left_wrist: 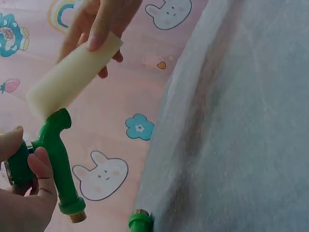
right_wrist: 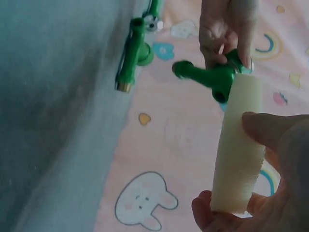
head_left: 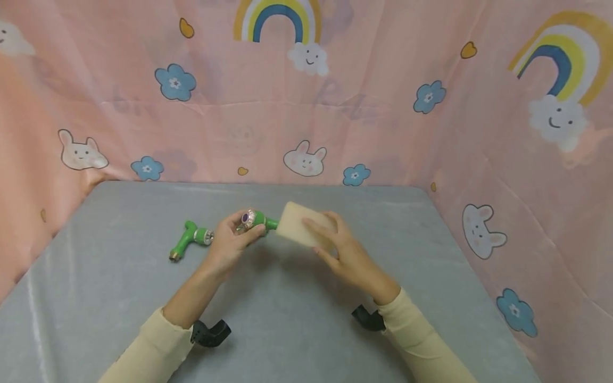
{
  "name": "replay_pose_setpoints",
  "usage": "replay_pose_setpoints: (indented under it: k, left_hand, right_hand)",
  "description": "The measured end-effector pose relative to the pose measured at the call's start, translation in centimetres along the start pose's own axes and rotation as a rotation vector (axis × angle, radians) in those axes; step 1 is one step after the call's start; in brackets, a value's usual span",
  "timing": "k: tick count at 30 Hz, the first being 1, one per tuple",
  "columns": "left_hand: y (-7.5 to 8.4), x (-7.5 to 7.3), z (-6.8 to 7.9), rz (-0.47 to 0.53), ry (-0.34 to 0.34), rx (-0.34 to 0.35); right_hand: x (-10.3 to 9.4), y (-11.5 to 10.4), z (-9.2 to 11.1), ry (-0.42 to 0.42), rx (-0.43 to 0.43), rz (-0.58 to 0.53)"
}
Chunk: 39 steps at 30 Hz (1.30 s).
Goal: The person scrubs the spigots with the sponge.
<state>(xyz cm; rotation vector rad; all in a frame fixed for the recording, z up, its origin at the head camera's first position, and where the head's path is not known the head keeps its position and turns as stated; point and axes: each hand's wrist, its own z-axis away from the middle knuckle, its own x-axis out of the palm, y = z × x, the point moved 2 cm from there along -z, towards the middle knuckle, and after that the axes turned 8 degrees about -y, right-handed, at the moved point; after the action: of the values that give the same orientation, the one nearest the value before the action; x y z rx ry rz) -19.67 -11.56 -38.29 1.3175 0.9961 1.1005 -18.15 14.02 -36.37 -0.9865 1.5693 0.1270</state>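
Observation:
My left hand [head_left: 229, 242] grips a green tap [left_wrist: 59, 166] by its round knob, with the threaded brass end showing in the left wrist view. Thumb and fingers of my right hand [head_left: 351, 255] hold a cream sponge block [head_left: 301, 226] by its sides. One end of the sponge is right at the tap's spout. Both things are held up over the grey table. Another green tap [head_left: 189, 242] with a silver-trimmed knob lies on the table left of my left hand. In the right wrist view, a green tap [right_wrist: 129, 60] lies near a second green piece [right_wrist: 154, 9].
A grey cloth covers the table [head_left: 287, 330]. Pink curtain [head_left: 215, 127] with rabbits, flowers and rainbows hangs behind the table and along its sides. Black curved mounts [head_left: 210, 334] stick out by both cream sleeves [head_left: 153, 346].

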Motion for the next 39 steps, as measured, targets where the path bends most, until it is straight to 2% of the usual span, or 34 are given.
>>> replay_pose_setpoints:
  k: [3,6,9,12,15,17,19,22,25,27,30,33,39]
  left_hand:
    - [0.0,-0.2,0.0,-0.075,0.033,0.029]
    - [0.0,-0.3,-0.1,-0.196,0.086,0.051]
    - [-0.3,-0.1,-0.4,-0.278,0.100,0.053]
    - [-0.6,0.1,-0.6,-0.282,0.076,0.058]
    - [-0.7,0.2,-0.7,-0.291,0.060,0.072]
    - [-0.8,0.3,-0.8,-0.284,0.027,0.072]
    - [-0.9,0.3,-0.7,-0.272,-0.040,0.051]
    - [-1.0,0.1,-0.3,-0.221,-0.184,0.023]
    - [-1.0,0.0,0.0,-0.167,-0.321,0.027]
    - [-0.9,0.0,0.1,-0.179,-0.370,0.043]
    - [-0.8,-0.1,0.2,-0.224,-0.379,0.052]
    - [-0.7,0.0,0.2,-0.260,-0.378,0.045]
    - [-0.8,0.2,0.3,-0.231,-0.432,0.013]
  right_hand:
    - [-0.3,0.4,0.0,0.036,0.030,0.005]
    - [-0.4,0.2,0.0,0.055,-0.024,-0.014]
    - [-0.2,-0.4,0.0,0.023,-0.095,-0.030]
    - [0.3,-0.7,0.1,-0.025,-0.113,-0.031]
    - [0.5,-0.6,0.1,-0.039,-0.072,-0.035]
    - [0.5,-0.5,0.1,-0.037,-0.039,-0.050]
    - [0.4,-0.4,0.2,-0.037,-0.008,-0.059]
    - [0.1,0.0,0.4,-0.054,0.036,-0.065]
    - [-0.4,0.6,0.6,-0.074,0.081,-0.062]
    - [-0.9,1.0,0.6,-0.083,0.102,-0.049]
    - [-1.4,1.5,0.6,-0.080,0.114,-0.029]
    - [-1.5,1.5,0.4,-0.028,0.073,-0.010]
    - [-0.4,0.3,-0.3,0.092,-0.152,0.003]
